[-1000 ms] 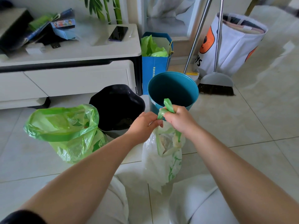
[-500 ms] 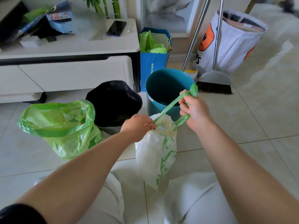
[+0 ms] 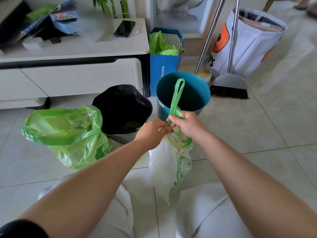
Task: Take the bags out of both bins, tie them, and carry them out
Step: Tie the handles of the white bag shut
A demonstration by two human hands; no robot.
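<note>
Green bag point(image 3: 68, 134): stands on the tiled floor point(image 3: 257, 134) at the far left, out of its bin, mouth wide open and untied, rubbish showing through the thin plastic.
Worktop point(image 3: 85, 47): top of a low white cabinet behind the green bag, carrying boxes and papers at its left end and a dark phone point(image 3: 124, 28) near its right end.
Black bin point(image 3: 120, 109): just right of the green bag and in front of the cabinet, dark inside.
Left hand point(image 3: 152, 131): fingers curled, pinching the gathered neck of the white bag, fingertips against the right hand.
White bag point(image 3: 168, 165): white with green print, out of its bin, held by its neck between the person's knees; whether its bottom touches the floor cannot be told.
Right hand point(image 3: 188, 126): closed in a fist round the green handle strip point(image 3: 177, 95), whose loop stands up above the knuckles.
Teal bin point(image 3: 208, 93): upright just behind both hands, no liner inside.
Blue paper bag point(image 3: 163, 69): behind the teal bin, against the cabinet's end, holding crumpled green plastic.
Broom point(image 3: 229, 86): head on the floor right of the teal bin, pole leaning up and back.
Fabric basket point(image 3: 248, 45): white with an orange print, at the far right behind the broom.
</note>
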